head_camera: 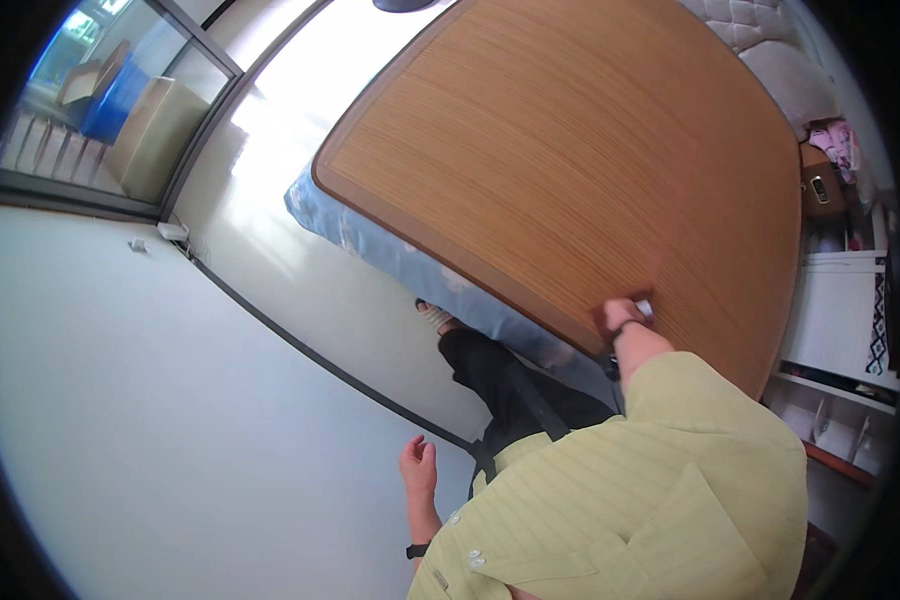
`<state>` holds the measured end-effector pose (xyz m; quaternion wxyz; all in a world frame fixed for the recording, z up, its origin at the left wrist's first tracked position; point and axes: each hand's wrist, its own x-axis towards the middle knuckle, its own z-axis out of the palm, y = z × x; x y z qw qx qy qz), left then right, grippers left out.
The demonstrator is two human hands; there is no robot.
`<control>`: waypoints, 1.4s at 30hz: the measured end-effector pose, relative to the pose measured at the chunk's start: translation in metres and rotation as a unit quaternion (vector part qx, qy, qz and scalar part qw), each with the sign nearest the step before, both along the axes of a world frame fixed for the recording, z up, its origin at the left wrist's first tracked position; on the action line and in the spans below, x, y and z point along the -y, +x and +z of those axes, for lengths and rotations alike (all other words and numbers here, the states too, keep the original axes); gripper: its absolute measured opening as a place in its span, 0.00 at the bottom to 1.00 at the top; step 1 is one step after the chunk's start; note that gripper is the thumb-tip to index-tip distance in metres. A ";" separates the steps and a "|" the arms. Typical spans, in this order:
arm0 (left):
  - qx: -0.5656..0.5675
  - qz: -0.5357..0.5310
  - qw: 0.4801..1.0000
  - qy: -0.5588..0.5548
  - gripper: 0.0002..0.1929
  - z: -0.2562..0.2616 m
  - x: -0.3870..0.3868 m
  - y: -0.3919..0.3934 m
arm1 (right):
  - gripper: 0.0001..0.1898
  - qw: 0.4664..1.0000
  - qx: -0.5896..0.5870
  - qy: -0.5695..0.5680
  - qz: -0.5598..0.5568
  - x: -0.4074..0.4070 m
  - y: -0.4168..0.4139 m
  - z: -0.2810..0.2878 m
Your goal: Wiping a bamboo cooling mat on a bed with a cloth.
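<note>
My right hand [621, 312] presses down near the edge of a brown woven sleeping mat [555, 165] that covers a bed. A reddish-brown cloth [649, 294] shows around its fingers, bunched under the palm. Beside the knuckles is a small pale thing [645, 309], too blurred to name. Below the mat, a blue patterned bed cover [420, 262] hangs over the side. My left hand [418, 463] is held in the air by the white wall [195, 420], fingers loosely bent and holding nothing.
A white cabinet [832, 315] stands close along the bed's right side, with open compartments [832, 427] below. A brown bag [821, 184] and pink fabric [836, 146] lie beyond it. A framed glass panel [195, 67] is at upper left. My foot [435, 315] is beside the bed.
</note>
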<state>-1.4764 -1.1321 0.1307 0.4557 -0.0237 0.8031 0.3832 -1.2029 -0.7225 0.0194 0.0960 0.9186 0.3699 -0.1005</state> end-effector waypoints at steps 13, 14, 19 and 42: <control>-0.080 -0.069 0.994 0.014 0.18 0.005 -0.101 -0.247 | 0.30 0.708 -0.513 0.137 0.465 -0.091 -0.500 0.000; -0.084 -0.073 0.994 0.010 0.18 0.008 -0.100 -0.261 | 0.30 0.722 -0.456 0.219 0.471 -0.099 -0.483 -0.010; -0.057 -0.046 0.997 -0.015 0.16 0.004 -0.108 -0.333 | 0.28 0.944 -0.113 0.246 0.190 -0.145 -0.272 -0.052; -0.079 -0.145 0.985 -0.057 0.16 0.022 -0.181 -0.755 | 0.23 0.946 -0.252 0.195 -0.055 -0.121 -0.592 0.000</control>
